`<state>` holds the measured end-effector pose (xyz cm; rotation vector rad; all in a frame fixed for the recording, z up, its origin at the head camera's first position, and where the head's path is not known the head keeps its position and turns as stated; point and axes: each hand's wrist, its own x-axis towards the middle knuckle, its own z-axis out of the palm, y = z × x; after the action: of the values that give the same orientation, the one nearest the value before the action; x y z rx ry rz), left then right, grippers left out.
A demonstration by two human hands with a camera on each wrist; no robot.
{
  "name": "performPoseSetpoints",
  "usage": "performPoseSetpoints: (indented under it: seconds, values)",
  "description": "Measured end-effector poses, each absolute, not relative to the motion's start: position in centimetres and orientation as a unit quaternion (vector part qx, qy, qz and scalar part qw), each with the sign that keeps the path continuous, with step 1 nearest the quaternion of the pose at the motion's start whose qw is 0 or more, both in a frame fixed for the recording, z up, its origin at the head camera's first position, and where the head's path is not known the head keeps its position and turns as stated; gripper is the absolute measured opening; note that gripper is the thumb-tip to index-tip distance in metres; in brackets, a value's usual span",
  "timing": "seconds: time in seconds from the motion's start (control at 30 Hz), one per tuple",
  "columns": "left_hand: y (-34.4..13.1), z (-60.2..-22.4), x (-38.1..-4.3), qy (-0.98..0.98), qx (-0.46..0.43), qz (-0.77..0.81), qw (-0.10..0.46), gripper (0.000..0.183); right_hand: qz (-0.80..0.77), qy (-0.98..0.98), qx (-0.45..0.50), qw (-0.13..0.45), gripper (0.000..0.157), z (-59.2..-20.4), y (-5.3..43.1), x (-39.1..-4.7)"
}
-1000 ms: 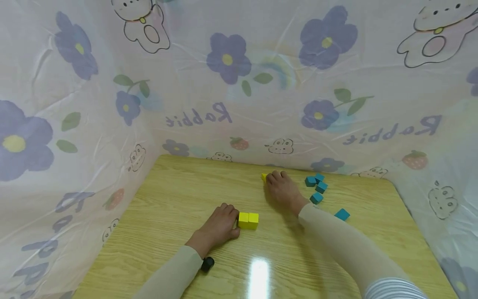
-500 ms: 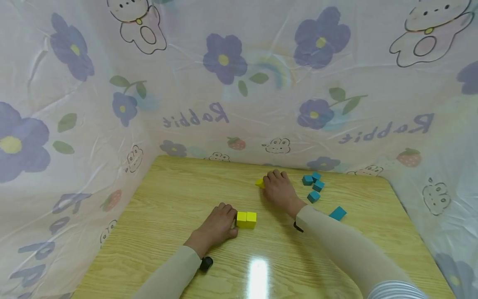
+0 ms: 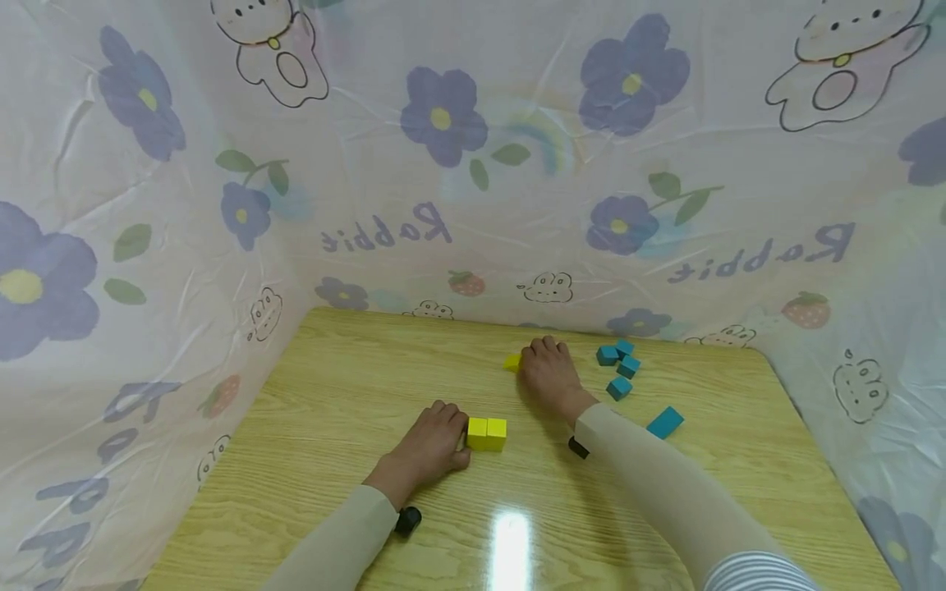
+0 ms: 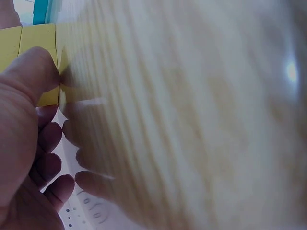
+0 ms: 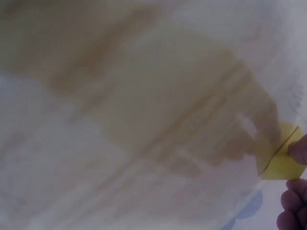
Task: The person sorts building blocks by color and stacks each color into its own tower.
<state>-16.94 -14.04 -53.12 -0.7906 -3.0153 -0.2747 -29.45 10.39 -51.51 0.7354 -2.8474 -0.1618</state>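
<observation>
Yellow blocks (image 3: 487, 435), 2 of them showing side by side in the head view, sit near the middle of the desk (image 3: 347, 369), a glossy wood-grained top. The left hand (image 3: 429, 443) is at their left end; its grip is clamped on them, and the left wrist view shows the thumb laid over the side. Farther back, the right hand (image 3: 553, 377) has its grip closed on another yellow block (image 5: 287, 163), thumb pressed to its face; in the head view only a bit of it shows, left of the fingers.

Right of that hand lie 4 small teal blocks (image 3: 608, 356), 3 close together and 1 nearer the person, with a longer teal block (image 3: 667, 421) beside the right sleeve (image 3: 658, 476).

Cloth (image 3: 355, 164) hangs round the desk, printed with purple flowers (image 3: 424, 139) and strawberries (image 3: 466, 284). On the back panel "Rabbit" (image 3: 387, 227) can be read 2 times, mirrored. Larger purple letters (image 3: 70, 492) run down the left panel, turned sideways and cut off at the bottom, so I cannot read the whole word.
</observation>
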Motion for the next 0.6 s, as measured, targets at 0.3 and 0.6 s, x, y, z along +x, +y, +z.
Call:
performPoseSetpoints:
  seconds: [0.3,0.6]
  values:
    - [-14.0,-52.9,-17.0,-0.964,-0.249,-0.093,0.000,0.033,-0.009,-0.957,0.266,0.114,0.020,-52.0,11.0,-28.8]
    - [-14.0,-52.8,-16.9,-0.963,-0.254,-0.092,0.003,0.033,-0.009,-0.950,0.277,0.142,0.026,-52.1,11.9,-28.2]
